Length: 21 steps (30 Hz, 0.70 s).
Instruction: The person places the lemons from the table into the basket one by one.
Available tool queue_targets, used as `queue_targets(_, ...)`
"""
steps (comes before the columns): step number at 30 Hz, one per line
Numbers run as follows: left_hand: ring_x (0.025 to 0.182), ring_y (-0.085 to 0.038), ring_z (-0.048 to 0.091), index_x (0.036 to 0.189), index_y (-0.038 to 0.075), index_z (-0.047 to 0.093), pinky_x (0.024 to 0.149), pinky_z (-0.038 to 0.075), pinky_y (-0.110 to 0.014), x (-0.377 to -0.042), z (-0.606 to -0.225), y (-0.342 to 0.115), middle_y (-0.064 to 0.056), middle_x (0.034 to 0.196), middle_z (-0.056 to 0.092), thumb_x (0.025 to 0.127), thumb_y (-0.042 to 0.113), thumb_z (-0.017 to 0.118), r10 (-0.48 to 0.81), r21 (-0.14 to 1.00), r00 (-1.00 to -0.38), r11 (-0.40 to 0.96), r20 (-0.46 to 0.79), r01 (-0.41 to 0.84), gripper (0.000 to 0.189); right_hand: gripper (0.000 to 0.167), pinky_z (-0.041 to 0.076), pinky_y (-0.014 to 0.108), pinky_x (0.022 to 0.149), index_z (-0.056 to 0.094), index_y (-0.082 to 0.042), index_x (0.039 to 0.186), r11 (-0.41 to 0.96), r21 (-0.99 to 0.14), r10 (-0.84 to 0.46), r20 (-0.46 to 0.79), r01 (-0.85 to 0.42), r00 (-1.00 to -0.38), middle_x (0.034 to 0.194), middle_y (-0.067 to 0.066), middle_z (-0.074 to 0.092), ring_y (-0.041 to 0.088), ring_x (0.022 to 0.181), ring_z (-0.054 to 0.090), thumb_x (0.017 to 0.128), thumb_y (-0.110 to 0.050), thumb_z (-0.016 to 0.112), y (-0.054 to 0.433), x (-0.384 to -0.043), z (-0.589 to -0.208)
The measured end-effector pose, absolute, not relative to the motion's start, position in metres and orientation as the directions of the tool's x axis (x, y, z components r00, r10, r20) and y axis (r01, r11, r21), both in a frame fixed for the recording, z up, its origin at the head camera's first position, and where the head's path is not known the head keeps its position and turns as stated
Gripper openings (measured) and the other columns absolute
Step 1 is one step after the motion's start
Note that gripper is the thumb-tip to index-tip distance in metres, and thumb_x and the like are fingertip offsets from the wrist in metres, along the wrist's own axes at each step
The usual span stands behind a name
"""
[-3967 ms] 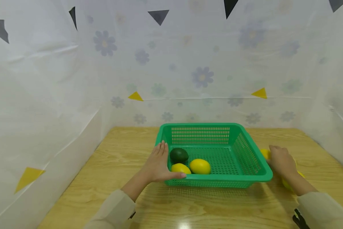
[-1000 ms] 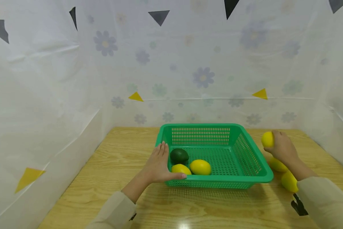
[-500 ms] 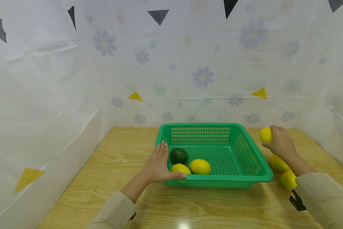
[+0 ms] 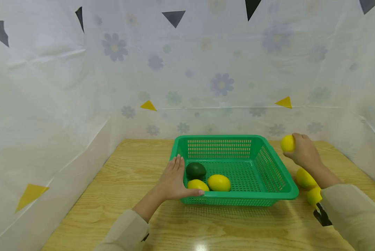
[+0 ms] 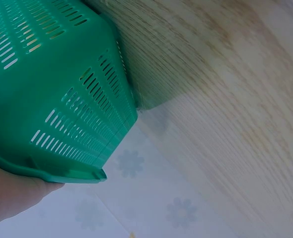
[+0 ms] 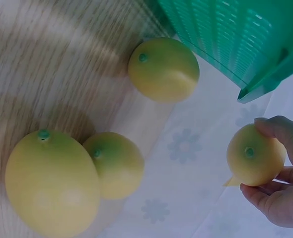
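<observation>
A green plastic basket [image 4: 237, 195] stands on the table, with a dark green avocado [image 4: 195, 170] and two yellow lemons, one nearer the middle [image 4: 219, 183] and one in the front left corner [image 4: 197, 185]. My left hand [image 4: 174, 181] rests on the basket's front left corner, fingers straight over the left rim and thumb along the front rim. To the right of the basket, my right hand [image 4: 304, 151] holds a lemon [image 4: 288, 143] up in the air. The right wrist view shows thumb and fingertips pinching this lemon [image 6: 256, 154], its green stem end towards the camera.
Several more lemons lie on the table right of the basket: one close to its wall [image 6: 164, 69], a large one [image 6: 52, 183] and another beside it [image 6: 114, 166]. The wooden table [image 4: 127, 164] is enclosed by white flowered sheeting [image 4: 187, 69].
Four seconds ago my right hand was low beside the basket at a lemon. It has since lifted that lemon off the table, lately drifting slightly up and left. My left hand stays put.
</observation>
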<state>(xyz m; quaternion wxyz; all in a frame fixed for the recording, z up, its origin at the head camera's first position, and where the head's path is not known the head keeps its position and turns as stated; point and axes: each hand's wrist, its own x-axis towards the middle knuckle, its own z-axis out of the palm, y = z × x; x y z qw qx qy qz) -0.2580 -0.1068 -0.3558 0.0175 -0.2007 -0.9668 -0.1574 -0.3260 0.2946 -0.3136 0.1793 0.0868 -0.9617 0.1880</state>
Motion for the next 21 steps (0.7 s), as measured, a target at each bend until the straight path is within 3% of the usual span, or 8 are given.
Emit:
queue_targets(9,0.145,-0.030,-0.001,0.148,-0.002,0.004,0.119,0.004,-0.046,-0.259,-0.357,-0.107,-0.019,0.155,-0.003,0.069,0.086,0.041,0.382,0.294,-0.920,0.872,0.094,0.392,0.124,0.066,0.043,0.059,0.071,0.031,0.025,0.127,0.910,-0.328,-0.123,0.374,-0.255,-0.919,0.117,0.046,0.035,0.054,0.093,0.043,0.080,-0.006,0.065,0.284,-0.330,-0.306)
queue_targets(16,0.145,-0.032,0.001,0.147,-0.005,0.007,0.118,0.005,-0.047,-0.260,-0.359,-0.108,-0.021,0.155,-0.001,0.065,0.091,0.035,0.390,0.322,-0.913,0.855,0.116,0.406,0.130,0.067,0.043,0.058,0.071,0.030,0.024,0.127,0.905,-0.334,-0.136,0.362,-0.264,-0.922,0.117,0.046,0.036,0.053,0.093,0.043,0.081,-0.009,0.066,0.275,-0.334,-0.302)
queue_targets(21,0.145,-0.030,-0.001,0.147,-0.003,0.005,0.119,0.004,-0.046,-0.259,-0.358,-0.107,-0.019,0.155,-0.003,0.067,0.089,0.038,0.386,0.303,-0.917,0.866,0.103,0.399,0.127,0.067,0.042,0.060,0.073,0.029,0.024,0.128,0.899,-0.347,-0.135,0.365,-0.269,-0.921,0.118,0.046,0.034,0.053,0.094,0.042,0.081,-0.008,0.065,0.271,-0.334,-0.300)
